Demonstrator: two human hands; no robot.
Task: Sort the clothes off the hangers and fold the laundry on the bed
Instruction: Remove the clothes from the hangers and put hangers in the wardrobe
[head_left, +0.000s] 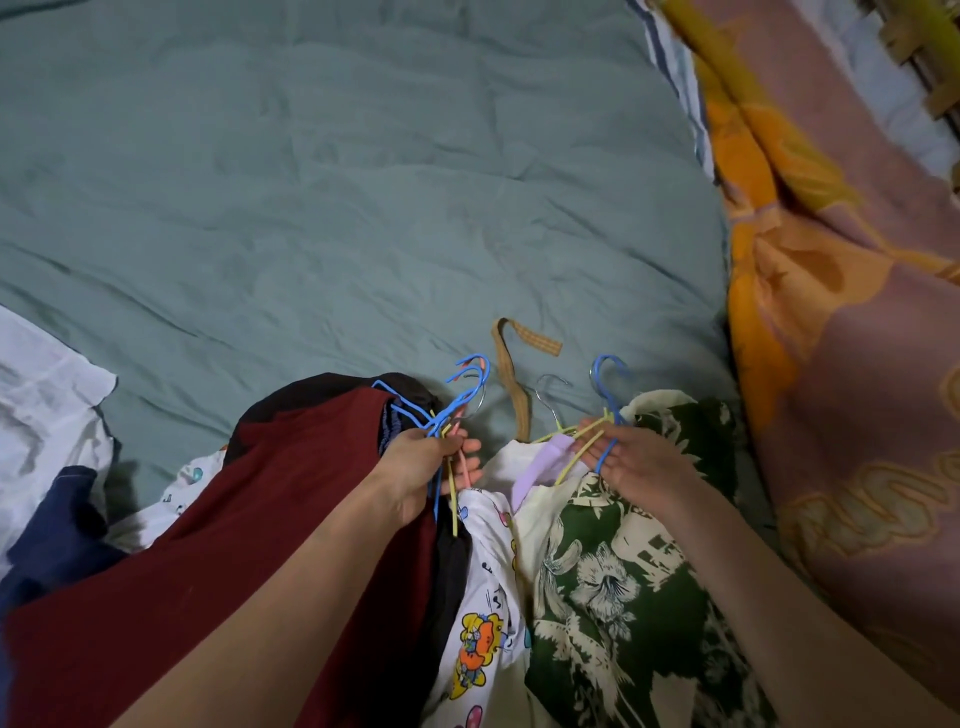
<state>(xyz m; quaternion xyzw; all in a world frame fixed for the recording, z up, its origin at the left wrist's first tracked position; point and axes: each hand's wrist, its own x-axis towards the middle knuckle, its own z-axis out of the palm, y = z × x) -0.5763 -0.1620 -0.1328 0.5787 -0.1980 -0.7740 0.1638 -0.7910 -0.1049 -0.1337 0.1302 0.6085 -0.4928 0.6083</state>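
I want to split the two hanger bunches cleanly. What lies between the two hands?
In the head view, between the left hand and right hand lie a tan woven strap, a bare silver wire hanger hook and a white cartoon-print garment.

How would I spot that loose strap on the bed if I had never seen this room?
Start from the wide grey-green bedsheet and look toward its near edge, between the person's two hands. The tan checked strap lies there on the sheet, between the two bunches of hangers. Unlike the thin hangers beside it, it is flat woven cloth, folded over at its far end.
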